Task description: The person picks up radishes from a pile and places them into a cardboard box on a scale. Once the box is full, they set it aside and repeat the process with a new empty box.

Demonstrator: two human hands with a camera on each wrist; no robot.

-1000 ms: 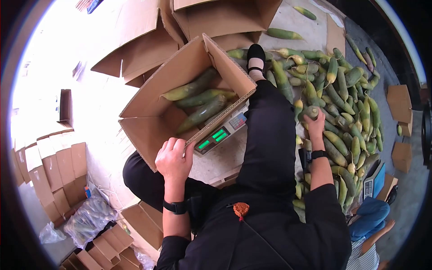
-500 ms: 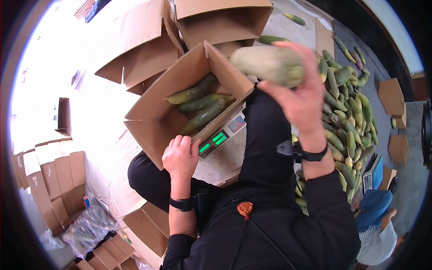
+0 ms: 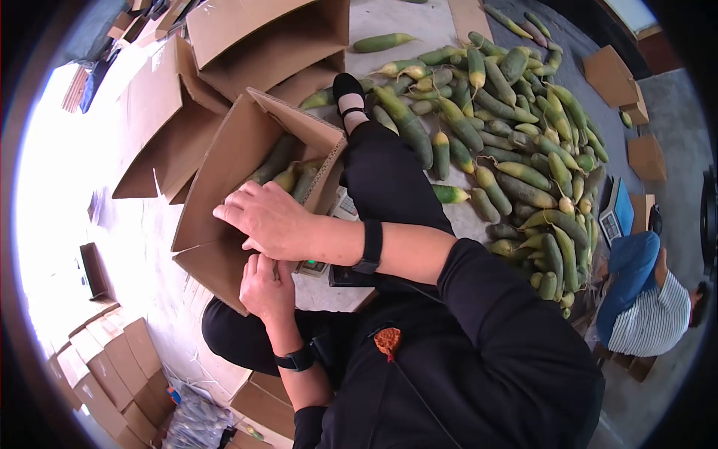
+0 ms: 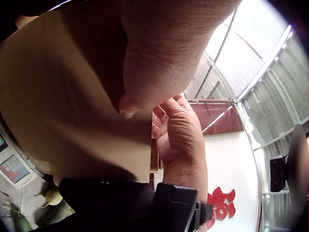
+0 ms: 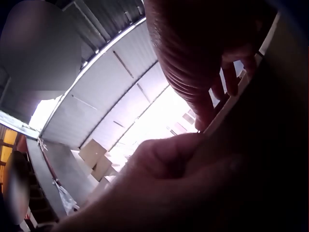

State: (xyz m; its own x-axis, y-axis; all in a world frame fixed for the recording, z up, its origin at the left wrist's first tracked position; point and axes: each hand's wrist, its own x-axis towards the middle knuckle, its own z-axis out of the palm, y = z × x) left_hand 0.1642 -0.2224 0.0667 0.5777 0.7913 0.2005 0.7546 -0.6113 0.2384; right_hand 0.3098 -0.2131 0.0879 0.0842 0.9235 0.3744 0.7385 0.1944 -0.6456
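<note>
My left hand (image 3: 268,288) grips the near rim of an open cardboard box (image 3: 217,176); its thumb lies against the outer wall in the left wrist view. Over the box's opening reaches my right hand (image 3: 265,217), fingers relaxed and slightly spread. Gaps show between those fingers in the right wrist view, and I see no radish in them. Inside the box lie several green radishes (image 3: 277,159), partly hidden by the right hand and the box wall. Beneath the box is a digital scale (image 3: 345,206), its display mostly covered by the right forearm.
To the right, a large heap of green radishes (image 3: 523,187) spreads over the floor. My outstretched leg (image 3: 389,176) lies between box and heap. Open cartons (image 3: 265,45) stand beyond the box. At far right another person (image 3: 643,314) sits near a second scale (image 3: 615,213).
My right hand has brought a radish from the heap to the box and let go of it. The left hand has stayed on the rim. The head view has shifted right.
</note>
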